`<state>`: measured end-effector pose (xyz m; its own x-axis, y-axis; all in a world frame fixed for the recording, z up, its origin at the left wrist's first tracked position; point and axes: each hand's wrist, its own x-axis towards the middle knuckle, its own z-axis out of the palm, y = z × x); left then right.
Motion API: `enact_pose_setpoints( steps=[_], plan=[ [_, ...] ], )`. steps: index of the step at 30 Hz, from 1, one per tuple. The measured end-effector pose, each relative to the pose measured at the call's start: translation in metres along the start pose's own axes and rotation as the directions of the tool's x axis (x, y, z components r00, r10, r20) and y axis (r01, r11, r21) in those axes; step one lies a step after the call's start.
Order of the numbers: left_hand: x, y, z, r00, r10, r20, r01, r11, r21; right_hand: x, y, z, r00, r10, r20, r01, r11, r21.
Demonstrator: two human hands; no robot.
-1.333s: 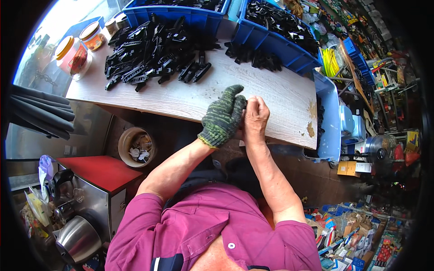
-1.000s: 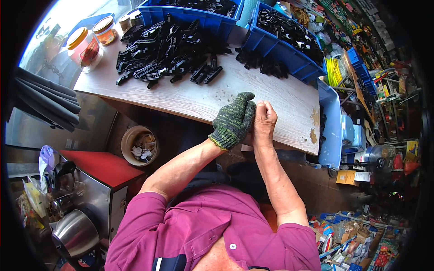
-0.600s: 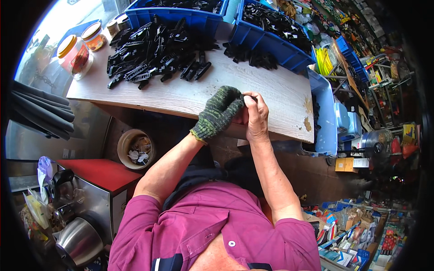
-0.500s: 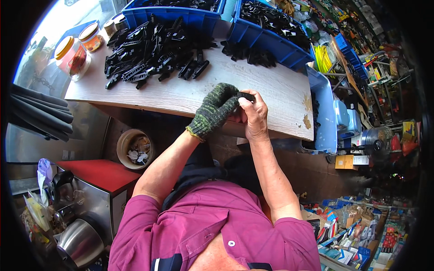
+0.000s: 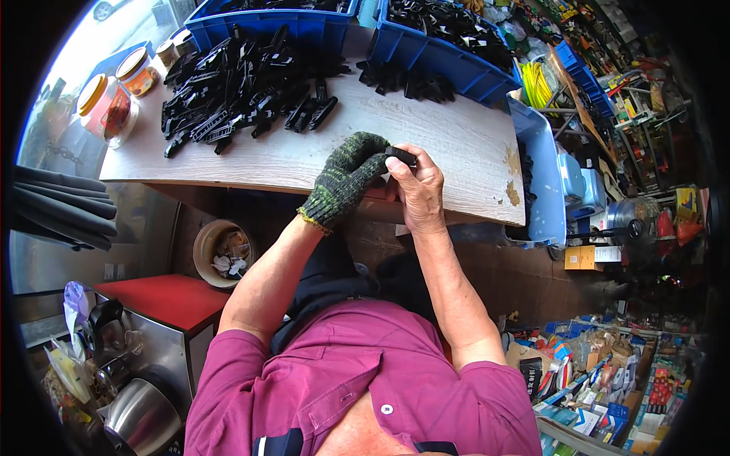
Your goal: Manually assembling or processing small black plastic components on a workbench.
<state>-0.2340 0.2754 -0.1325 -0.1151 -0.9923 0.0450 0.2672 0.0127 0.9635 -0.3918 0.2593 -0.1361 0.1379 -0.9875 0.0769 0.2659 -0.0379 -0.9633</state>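
Observation:
Over the front edge of the wooden table (image 5: 449, 137), my two hands meet on a small black plastic part (image 5: 401, 156). My right hand (image 5: 420, 186), bare, pinches it between thumb and fingers. My left hand (image 5: 342, 178), in a dark green knitted glove, is closed at the part's left end; its fingertips are partly hidden. A large pile of similar long black plastic parts (image 5: 236, 95) lies beyond my left hand, and a smaller heap of black parts (image 5: 407, 80) lies farther back.
Two blue crates (image 5: 266, 26) of black parts line the table's far side. Lidded jars (image 5: 106, 106) stand at its left end. A light blue bin (image 5: 541, 178) is against the right end. Below left are a waste bucket (image 5: 204, 254) and a red-topped cabinet (image 5: 163, 300). Crowded shelves fill the right.
The view has shifted slightly, so the table and hands sit a little differently in it. Both hands stay together on the black part, which now tilts a bit more.

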Motion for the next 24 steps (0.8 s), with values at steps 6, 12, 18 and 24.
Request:
enact_pose_setpoints(
  steps=[6, 12, 18, 24],
  plan=[
    [-0.002, 0.001, 0.007, 0.999, 0.013, -0.043, -0.012, 0.999, 0.035, 0.005, 0.001, -0.012, 0.998, 0.051, -0.032, -0.05, 0.999, 0.022],
    [-0.002, -0.023, 0.006, 0.989, 0.144, -0.024, -0.14, 0.984, 0.11, 0.034, -0.054, -0.057, 0.942, -0.019, -0.334, 0.037, 0.998, 0.047],
    [0.001, -0.019, 0.015, 0.974, 0.226, 0.026, -0.226, 0.944, 0.242, 0.069, -0.086, -0.126, 0.607, -0.155, -0.779, 0.082, 0.988, -0.133],
    [-0.002, -0.022, 0.015, 0.979, 0.2, 0.023, -0.198, 0.937, 0.289, 0.097, -0.054, -0.098, 0.853, 0.056, -0.519, -0.221, 0.939, -0.263]
  ],
)
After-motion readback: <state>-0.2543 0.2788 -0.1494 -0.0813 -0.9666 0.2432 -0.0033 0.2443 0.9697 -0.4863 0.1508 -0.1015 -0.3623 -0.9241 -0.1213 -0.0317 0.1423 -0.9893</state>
